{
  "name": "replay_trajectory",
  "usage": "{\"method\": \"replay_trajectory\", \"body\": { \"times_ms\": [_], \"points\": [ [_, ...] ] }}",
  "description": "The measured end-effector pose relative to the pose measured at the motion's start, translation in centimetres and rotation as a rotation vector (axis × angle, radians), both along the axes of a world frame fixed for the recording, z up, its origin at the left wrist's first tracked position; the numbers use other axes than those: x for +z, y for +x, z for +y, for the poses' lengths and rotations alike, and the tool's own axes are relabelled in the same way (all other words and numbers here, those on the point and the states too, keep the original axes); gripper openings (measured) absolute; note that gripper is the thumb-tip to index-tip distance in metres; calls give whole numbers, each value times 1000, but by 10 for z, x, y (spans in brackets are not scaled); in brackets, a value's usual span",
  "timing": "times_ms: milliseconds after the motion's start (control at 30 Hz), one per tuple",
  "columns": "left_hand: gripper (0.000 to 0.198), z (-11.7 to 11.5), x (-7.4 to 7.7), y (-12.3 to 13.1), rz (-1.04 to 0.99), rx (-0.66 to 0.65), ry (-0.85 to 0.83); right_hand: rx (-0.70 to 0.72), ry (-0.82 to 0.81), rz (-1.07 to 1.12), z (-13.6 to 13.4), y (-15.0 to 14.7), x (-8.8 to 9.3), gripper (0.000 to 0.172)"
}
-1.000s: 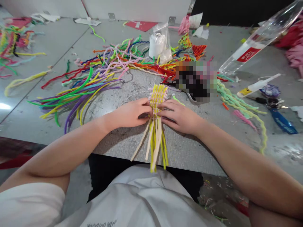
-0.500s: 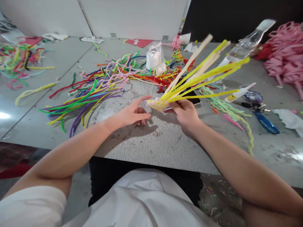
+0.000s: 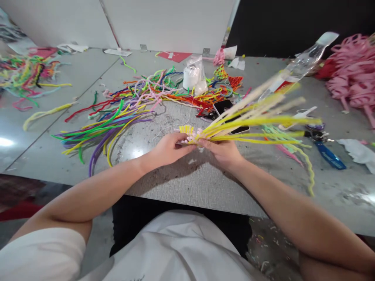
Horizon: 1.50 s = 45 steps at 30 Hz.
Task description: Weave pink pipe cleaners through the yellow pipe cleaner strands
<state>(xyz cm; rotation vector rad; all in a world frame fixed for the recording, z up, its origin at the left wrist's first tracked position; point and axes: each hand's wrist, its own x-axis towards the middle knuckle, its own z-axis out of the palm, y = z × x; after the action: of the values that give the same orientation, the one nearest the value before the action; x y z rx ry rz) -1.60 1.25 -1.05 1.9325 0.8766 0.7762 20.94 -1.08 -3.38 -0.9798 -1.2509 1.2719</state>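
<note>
Between my hands is a small woven piece (image 3: 195, 135) of yellow and pale pink cords, with long loose yellow and cream cord ends (image 3: 249, 125) fanning out to the right, blurred by motion. My left hand (image 3: 173, 149) is closed on the woven piece's left part, fingers partly hidden behind it. My right hand (image 3: 223, 151) pinches it where the loose ends begin, thumb on the near side. A thin white thread (image 3: 172, 127) trails on the table just beyond my left hand.
Heaped coloured cords (image 3: 158, 91) lie behind, a looser bundle (image 3: 96, 130) to the left. A white thread spool (image 3: 191, 76) in plastic, a phone (image 3: 224, 106), a clear bottle (image 3: 310, 58), a blue key strap (image 3: 329, 152) and pink cord coils (image 3: 348, 74) stand or lie around.
My left hand has moved right and closed on the woven piece. The piece has turned, its loose ends swinging lower toward the right. The thread now lies slack on the table.
</note>
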Motion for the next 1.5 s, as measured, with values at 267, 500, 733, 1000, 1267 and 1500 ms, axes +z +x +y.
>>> {"method": "replay_trajectory", "body": {
  "times_ms": [267,500,733,1000,1267,1500],
  "points": [
    [18,-7,8,-2,99,-86,412,111,-72,5,4,6,4,53],
    [21,-9,6,0,70,-139,226,43,-79,-106,-7,-1,10,62],
    [56,-13,5,3,-123,-60,-152,88,-87,-69,-7,-2,17,61],
    [67,-6,-1,5,-333,-147,-485,171,-178,-96,-5,-2,13,53],
    [38,3,-11,10,-449,57,-562,37,-68,-144,-5,-8,-2,61],
    [34,8,-5,6,-537,99,-604,55,-94,-55,2,1,3,47]
  ]
}}
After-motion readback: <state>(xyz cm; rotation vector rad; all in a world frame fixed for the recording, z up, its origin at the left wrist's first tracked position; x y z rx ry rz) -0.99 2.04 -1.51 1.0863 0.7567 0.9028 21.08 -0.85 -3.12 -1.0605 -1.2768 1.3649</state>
